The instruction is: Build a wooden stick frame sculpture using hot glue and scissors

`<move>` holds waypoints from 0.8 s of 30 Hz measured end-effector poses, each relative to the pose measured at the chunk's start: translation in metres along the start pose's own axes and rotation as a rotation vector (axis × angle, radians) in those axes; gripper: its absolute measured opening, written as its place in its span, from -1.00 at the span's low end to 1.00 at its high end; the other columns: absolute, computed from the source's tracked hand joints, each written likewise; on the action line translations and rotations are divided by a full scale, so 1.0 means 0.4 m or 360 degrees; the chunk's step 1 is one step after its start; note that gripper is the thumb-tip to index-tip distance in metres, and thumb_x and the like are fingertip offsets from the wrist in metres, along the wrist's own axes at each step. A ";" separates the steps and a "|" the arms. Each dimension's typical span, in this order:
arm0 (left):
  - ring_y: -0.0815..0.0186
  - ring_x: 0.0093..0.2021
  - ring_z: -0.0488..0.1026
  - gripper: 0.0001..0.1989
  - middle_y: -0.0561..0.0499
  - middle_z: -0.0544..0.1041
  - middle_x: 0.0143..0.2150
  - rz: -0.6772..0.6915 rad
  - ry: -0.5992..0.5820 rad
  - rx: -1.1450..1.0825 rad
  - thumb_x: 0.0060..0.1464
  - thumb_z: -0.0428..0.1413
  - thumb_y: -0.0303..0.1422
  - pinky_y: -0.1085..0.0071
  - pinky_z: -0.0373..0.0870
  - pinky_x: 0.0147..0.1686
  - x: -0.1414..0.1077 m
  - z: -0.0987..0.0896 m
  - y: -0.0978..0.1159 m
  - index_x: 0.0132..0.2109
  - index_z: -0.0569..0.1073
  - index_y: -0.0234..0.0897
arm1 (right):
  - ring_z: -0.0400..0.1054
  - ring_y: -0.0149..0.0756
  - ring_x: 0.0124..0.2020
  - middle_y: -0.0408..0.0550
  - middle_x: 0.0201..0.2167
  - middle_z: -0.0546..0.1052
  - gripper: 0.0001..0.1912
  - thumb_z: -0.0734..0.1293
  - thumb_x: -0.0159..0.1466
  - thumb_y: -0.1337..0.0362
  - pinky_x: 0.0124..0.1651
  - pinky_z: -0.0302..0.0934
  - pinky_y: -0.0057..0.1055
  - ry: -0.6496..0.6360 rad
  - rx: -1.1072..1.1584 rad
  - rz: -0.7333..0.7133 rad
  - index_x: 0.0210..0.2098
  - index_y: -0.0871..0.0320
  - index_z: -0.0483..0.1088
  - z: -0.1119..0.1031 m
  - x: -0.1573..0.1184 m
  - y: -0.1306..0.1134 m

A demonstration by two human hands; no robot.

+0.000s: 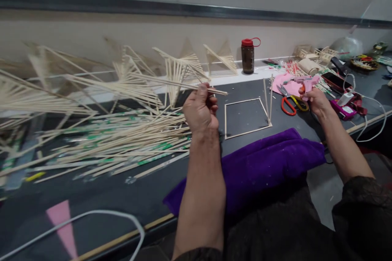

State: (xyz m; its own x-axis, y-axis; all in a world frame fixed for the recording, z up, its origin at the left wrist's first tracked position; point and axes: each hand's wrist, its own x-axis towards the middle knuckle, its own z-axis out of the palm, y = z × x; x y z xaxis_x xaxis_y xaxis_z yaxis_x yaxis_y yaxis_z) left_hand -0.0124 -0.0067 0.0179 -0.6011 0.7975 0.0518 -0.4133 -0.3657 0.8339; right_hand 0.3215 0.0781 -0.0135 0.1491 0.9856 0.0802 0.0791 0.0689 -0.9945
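Thin wooden sticks (219, 91) are pinched in the fingers of my left hand (200, 110), raised above the table. My right hand (318, 100) is closed around a pink glue gun (310, 82) with an orange trigger. Between my hands, a square frame of sticks (243, 136) lies flat on the dark table, with a few sticks (266, 102) standing up from its right corner. Scissors (288, 106) with red and yellow handles lie left of my right hand. A heap of loose sticks (122, 142) spreads out left of my left hand.
Several fanned stick structures (180, 69) stand along the wall. A brown bottle (248, 57) with a red lid stands behind the frame. Purple cloth (260, 167) covers the front edge. A phone (337, 81), white cable (384, 116) and pink paper (280, 81) lie to the right.
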 end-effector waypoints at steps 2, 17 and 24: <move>0.56 -0.65 0.32 -0.82 0.13 0.52 -0.51 0.0069 -0.0084 0.0119 -0.05 0.33 -0.27 0.61 0.10 -0.72 0.005 0.001 -0.013 -0.43 0.51 -0.21 | 0.33 -0.47 -0.53 -0.16 -0.52 0.45 -0.79 0.31 -0.12 0.40 -0.44 0.28 -0.54 0.0052 -0.0147 0.0030 -0.45 0.15 0.27 0.007 0.025 0.004; 0.49 -0.66 0.32 -0.87 0.06 0.47 -0.61 0.0332 -0.0570 0.0724 -0.09 0.25 -0.33 0.60 0.11 -0.73 0.061 0.013 -0.020 -0.44 0.57 -0.33 | 0.43 0.15 0.05 0.45 -0.02 0.53 -0.64 0.38 0.17 0.26 -0.02 0.25 -0.23 0.0125 -0.1895 0.0166 -0.12 0.40 0.52 -0.050 0.124 0.007; 0.45 -0.53 0.38 -0.79 -0.02 0.56 -0.47 0.0289 -0.0789 0.0894 -0.08 0.22 -0.26 0.58 0.22 -0.64 0.082 -0.020 -0.034 -0.35 0.61 -0.33 | 0.44 0.13 0.03 0.44 -0.01 0.54 -0.62 0.34 0.23 0.23 -0.06 0.25 -0.21 -0.0021 -0.2243 0.0261 -0.09 0.42 0.54 -0.050 0.105 -0.009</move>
State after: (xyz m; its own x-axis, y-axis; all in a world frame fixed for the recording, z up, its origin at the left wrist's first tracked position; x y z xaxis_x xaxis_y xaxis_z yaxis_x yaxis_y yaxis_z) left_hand -0.0321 0.0206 0.0040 -0.1950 0.9184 0.3442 0.1516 -0.3185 0.9357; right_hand 0.3471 0.1161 -0.0050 0.2440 0.9691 -0.0361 0.9647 -0.2463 -0.0927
